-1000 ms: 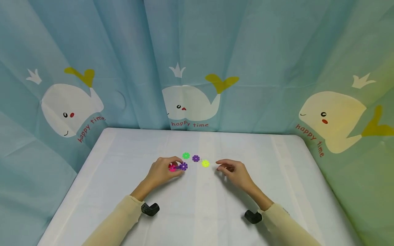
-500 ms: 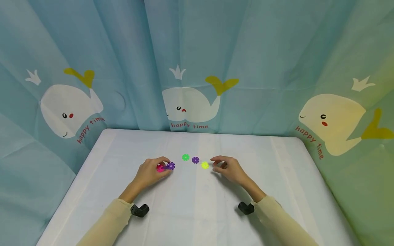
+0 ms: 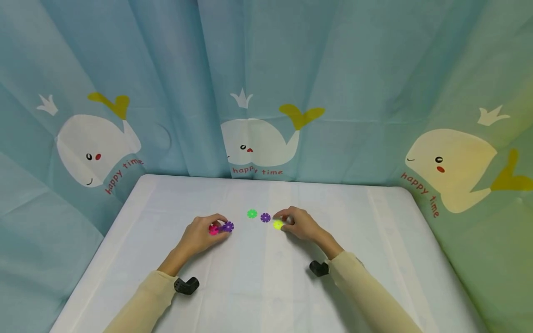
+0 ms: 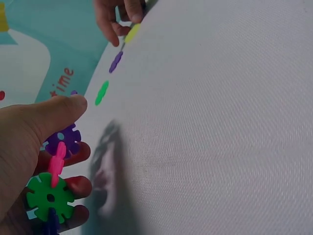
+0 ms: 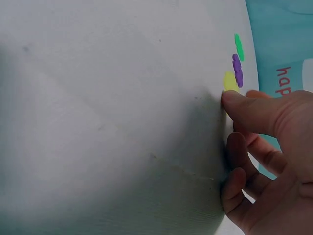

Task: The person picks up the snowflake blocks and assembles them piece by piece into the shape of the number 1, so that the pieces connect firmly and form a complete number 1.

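My left hand (image 3: 202, 232) holds a small chain of notched snowflake discs above the table. In the left wrist view the chain has a purple disc (image 4: 62, 140) near the thumb, a pink disc (image 4: 56, 164) seen edge-on, a green disc (image 4: 50, 197), and a dark blue-purple piece (image 4: 52, 223) at the bottom edge. My right hand (image 3: 302, 225) is at a yellow snowflake disc (image 3: 277, 225) lying on the table. Its thumb touches the near edge, and the index finger reaches past the far side, a little apart from the disc.
Left of the yellow disc, a loose purple disc (image 3: 265, 217) and a loose green disc (image 3: 251, 213) lie on the white tabletop (image 3: 258, 277). A blue-green curtain (image 3: 354, 83) with whale prints hangs behind the table. Each wrist wears a black camera.
My left hand has moved left with its disc chain, away from the loose discs. My right hand has moved left to the yellow disc, while the loose discs stay where they were.
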Demonstrator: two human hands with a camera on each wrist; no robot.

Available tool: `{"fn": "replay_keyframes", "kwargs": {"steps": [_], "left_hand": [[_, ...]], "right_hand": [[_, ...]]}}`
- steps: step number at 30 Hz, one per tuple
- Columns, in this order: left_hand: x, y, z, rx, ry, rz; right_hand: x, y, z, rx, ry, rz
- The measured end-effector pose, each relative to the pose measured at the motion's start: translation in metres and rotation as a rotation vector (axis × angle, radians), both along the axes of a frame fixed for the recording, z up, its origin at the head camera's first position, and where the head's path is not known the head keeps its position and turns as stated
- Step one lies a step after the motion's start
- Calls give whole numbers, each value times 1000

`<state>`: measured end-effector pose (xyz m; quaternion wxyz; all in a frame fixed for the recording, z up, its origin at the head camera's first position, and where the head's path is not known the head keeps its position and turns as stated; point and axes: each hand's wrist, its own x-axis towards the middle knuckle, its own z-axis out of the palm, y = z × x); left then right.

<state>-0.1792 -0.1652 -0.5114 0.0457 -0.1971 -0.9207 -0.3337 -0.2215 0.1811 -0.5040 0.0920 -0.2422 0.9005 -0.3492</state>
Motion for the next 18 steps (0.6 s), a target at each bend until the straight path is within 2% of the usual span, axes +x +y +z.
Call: {"fn": "replay_keyframes", "kwargs": {"steps": [5, 9, 18], "left_hand": [[0, -2, -1, 12, -8, -8], [0, -2, -1, 5, -6, -12], [0, 0, 3, -5, -18, -28]], "right_hand": [[0, 0, 3, 7, 2, 73], [0, 1, 4, 12, 23, 98], [0, 1, -1, 56, 56, 54]]}}
